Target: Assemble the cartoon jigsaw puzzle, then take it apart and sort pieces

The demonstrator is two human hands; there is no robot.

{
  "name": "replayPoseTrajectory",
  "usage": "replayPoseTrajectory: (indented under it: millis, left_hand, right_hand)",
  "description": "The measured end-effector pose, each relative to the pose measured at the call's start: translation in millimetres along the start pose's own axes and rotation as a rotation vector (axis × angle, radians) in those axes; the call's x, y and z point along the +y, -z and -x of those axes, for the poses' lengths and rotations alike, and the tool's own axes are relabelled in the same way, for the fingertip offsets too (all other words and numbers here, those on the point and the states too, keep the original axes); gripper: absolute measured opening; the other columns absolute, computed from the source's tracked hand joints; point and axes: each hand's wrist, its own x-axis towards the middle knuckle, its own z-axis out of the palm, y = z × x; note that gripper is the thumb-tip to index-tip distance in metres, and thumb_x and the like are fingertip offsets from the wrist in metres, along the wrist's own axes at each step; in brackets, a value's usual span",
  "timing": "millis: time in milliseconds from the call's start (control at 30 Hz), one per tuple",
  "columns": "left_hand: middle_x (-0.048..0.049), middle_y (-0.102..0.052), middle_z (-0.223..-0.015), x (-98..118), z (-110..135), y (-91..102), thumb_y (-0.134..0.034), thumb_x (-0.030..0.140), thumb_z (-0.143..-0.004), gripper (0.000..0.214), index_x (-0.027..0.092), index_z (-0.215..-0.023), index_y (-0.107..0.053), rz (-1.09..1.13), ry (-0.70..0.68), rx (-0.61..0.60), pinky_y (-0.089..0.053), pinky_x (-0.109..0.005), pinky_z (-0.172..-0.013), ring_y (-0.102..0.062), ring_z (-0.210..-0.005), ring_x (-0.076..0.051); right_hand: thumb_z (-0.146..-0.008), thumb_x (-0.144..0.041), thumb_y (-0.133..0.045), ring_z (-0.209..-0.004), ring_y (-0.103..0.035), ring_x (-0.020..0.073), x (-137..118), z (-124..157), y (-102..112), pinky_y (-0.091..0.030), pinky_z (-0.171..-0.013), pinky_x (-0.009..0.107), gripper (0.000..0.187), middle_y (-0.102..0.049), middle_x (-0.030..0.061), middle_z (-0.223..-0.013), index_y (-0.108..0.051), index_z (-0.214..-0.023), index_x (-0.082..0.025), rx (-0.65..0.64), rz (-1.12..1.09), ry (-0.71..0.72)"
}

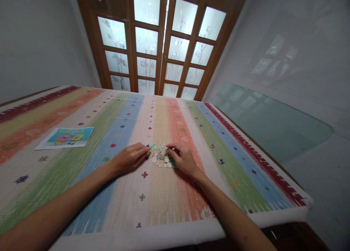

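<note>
A small heap of jigsaw pieces (160, 153) is spread on the striped cloth (128, 209) between the 2 hands, left of the cloth's orange-red stripe. No single long axis can be made out in the heap; its pieces are turned in mixed directions, some with colour shown and others with a pale face. The heap's left edge is met by the bent fingers of the left hand (131, 157), its right edge by the thumb and forefinger of the right hand (183, 158). Whether a piece is gripped by either hand cannot be told. Some pieces at the right are covered by the right hand, and single outlines are too small to be read. Both forearms are cut off by the near border of the view. Far to the left, a printed picture sheet (68, 138) is laid with its long axis roughly left to right. A wide stretch of cloth is left between the heap and the near hem, and a longer one towards the far edge, beyond which wooden doors (131, 43) are seen.
</note>
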Motion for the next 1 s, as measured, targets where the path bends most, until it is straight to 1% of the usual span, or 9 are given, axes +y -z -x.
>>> replayPoseTrajectory:
  millis: [167,233,400,467,600,700,800,867,1000]
  left_hand:
    - [-0.0082,-0.069,-0.094,-4.3,3.6,-4.5,-0.039,0.024,-0.112,0.025,0.015,-0.123,-0.059,-0.019,0.019,0.024,-0.055,-0.031,-0.073,-0.065,-0.080,-0.018]
    - [-0.0084,-0.070,-0.095,-5.1,4.8,-6.3,-0.039,0.023,-0.112,0.025,0.015,-0.124,-0.059,-0.016,0.032,0.016,-0.056,-0.031,-0.074,-0.065,-0.082,-0.019]
    - [-0.0105,-0.071,-0.102,-2.8,3.7,-5.4,-0.039,0.025,-0.111,0.027,0.015,-0.122,-0.061,0.006,0.074,0.016,-0.057,-0.035,-0.079,-0.067,-0.090,-0.021]
    - [-0.0109,-0.072,-0.104,-0.5,2.5,-2.8,-0.047,0.031,-0.108,0.025,0.016,-0.122,-0.062,0.035,0.089,-0.016,-0.057,-0.037,-0.083,-0.067,-0.093,-0.023]
    - [-0.0115,-0.071,-0.104,1.7,1.6,-0.6,-0.052,0.029,-0.104,0.025,0.016,-0.123,-0.062,0.090,0.100,-0.048,-0.057,-0.039,-0.084,-0.066,-0.094,-0.024]
    - [-0.0117,-0.071,-0.103,-0.2,2.6,-3.3,-0.045,0.023,-0.107,0.024,0.016,-0.123,-0.062,0.104,0.118,-0.018,-0.058,-0.038,-0.082,-0.066,-0.093,-0.023]
    - [-0.0122,-0.071,-0.107,-3.7,3.8,-6.4,-0.042,0.020,-0.108,0.026,0.016,-0.125,-0.061,0.114,0.122,0.010,-0.059,-0.038,-0.085,-0.067,-0.096,-0.022]
    - [-0.0126,-0.071,-0.112,-5.9,4.4,-7.6,-0.042,0.019,-0.108,0.026,0.017,-0.127,-0.060,0.112,0.115,0.034,-0.059,-0.038,-0.088,-0.068,-0.100,-0.022]
    - [-0.0140,-0.069,-0.120,-8.1,5.1,-8.1,-0.042,0.014,-0.106,0.030,0.017,-0.130,-0.059,0.094,0.091,0.077,-0.059,-0.039,-0.092,-0.067,-0.109,-0.022]
  right_hand:
    - [-0.096,-0.018,-0.056,-0.109,-0.065,0.0275,1.9,-0.6,0.9,-0.050,-0.099,0.047,0.026,-0.074,0.0129,-0.118,-0.076,-0.112,-0.021,-0.074,0.130,0.132]
    - [-0.099,-0.023,-0.055,-0.110,-0.065,0.0262,4.3,-2.5,0.7,-0.050,-0.100,0.046,0.024,-0.073,0.0121,-0.119,-0.076,-0.111,-0.022,-0.082,0.050,0.101]
    - [-0.101,-0.032,-0.053,-0.106,-0.067,0.0257,17.0,-8.2,6.2,-0.051,-0.097,0.045,0.026,-0.075,0.0117,-0.112,-0.076,-0.108,-0.021,0.033,-0.007,-0.066]
    - [-0.100,-0.031,-0.055,-0.103,-0.066,0.0264,21.5,-8.2,11.4,-0.050,-0.097,0.046,0.024,-0.075,0.0120,-0.108,-0.076,-0.107,-0.020,-0.025,0.056,-0.046]
    - [-0.094,-0.034,-0.070,-0.114,-0.059,0.0291,23.5,-4.9,24.3,-0.044,-0.105,0.051,0.022,-0.070,0.0136,-0.120,-0.076,-0.110,-0.020,-0.212,0.278,0.118]
    - [-0.083,-0.042,-0.083,-0.119,-0.057,0.0296,20.9,-3.3,33.8,-0.045,-0.106,0.050,0.042,-0.066,0.0126,-0.125,-0.073,-0.118,-0.021,-0.299,0.290,0.123]
    - [-0.068,-0.045,-0.094,-0.119,-0.056,0.0302,17.9,-3.1,39.8,-0.045,-0.105,0.048,0.058,-0.063,0.0112,-0.123,-0.073,-0.117,-0.022,-0.341,0.262,0.114]
    - [-0.068,-0.044,-0.094,-0.114,-0.057,0.0288,16.3,-3.4,40.8,-0.046,-0.102,0.046,0.052,-0.062,0.0097,-0.117,-0.073,-0.110,-0.021,-0.356,0.250,0.111]
    - [-0.080,-0.041,-0.087,-0.103,-0.057,0.0249,16.8,-4.9,36.9,-0.047,-0.093,0.040,0.034,-0.061,0.0076,-0.107,-0.070,-0.101,-0.020,-0.355,0.259,0.102]
